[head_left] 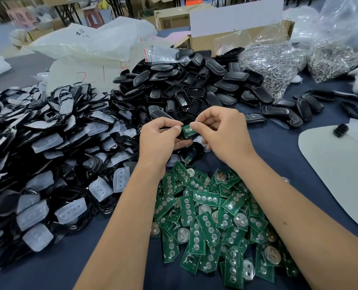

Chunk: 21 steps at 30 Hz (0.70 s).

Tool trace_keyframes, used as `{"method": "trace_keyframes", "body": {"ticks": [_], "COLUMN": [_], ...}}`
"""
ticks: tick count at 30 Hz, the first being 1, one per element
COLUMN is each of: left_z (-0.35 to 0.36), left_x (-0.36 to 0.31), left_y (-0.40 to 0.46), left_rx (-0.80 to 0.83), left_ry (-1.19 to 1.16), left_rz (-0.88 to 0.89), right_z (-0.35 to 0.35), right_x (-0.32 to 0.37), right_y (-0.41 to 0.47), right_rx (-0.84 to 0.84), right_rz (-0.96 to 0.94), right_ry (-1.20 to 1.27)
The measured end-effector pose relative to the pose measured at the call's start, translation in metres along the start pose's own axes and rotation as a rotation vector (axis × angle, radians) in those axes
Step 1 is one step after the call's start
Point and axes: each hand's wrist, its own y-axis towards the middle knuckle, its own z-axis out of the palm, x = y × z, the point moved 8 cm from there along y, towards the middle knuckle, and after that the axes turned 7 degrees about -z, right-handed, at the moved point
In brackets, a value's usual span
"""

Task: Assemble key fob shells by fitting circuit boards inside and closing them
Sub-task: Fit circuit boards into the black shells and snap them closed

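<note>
Green circuit board [188,130] pinched in my right hand [222,132], left hand [161,139] gripping the black shell [184,136]; I'd square the edges first, then press evenly.

Two hands are up over the table – a left hand [159,136] and a right hand [222,130] – with one green circuit board [188,130] between them. Loose circuit boards [207,216] lie in one heap, far too many to count. Black shell halves [195,84] make a second uncountable heap, and black frames with clear button pads [48,155] a third. Two clear bags of metal rings [276,63] stand behind – and one grey mat [341,164] carries a single small black part [340,130]
</note>
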Motion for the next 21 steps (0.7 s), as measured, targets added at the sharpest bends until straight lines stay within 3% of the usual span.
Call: {"method": "trace_keyframes", "body": {"ticks": [5,21], "left_z": [0.001,0.0011], "left_x": [0.0016,0.0016], "left_y": [0.001,0.0004], "left_rx": [0.009,-0.005], "left_ry": [0.0,-0.063], "left_rz": [0.015,0.036], "right_z": [0.0013,-0.0037], "right_x": [0.0005,-0.0073], "right_y": [0.002,-0.0002], "right_rx": [0.007,-0.023], "right_rz": [-0.036,0.082], "right_ry": [-0.131,-0.057]}}
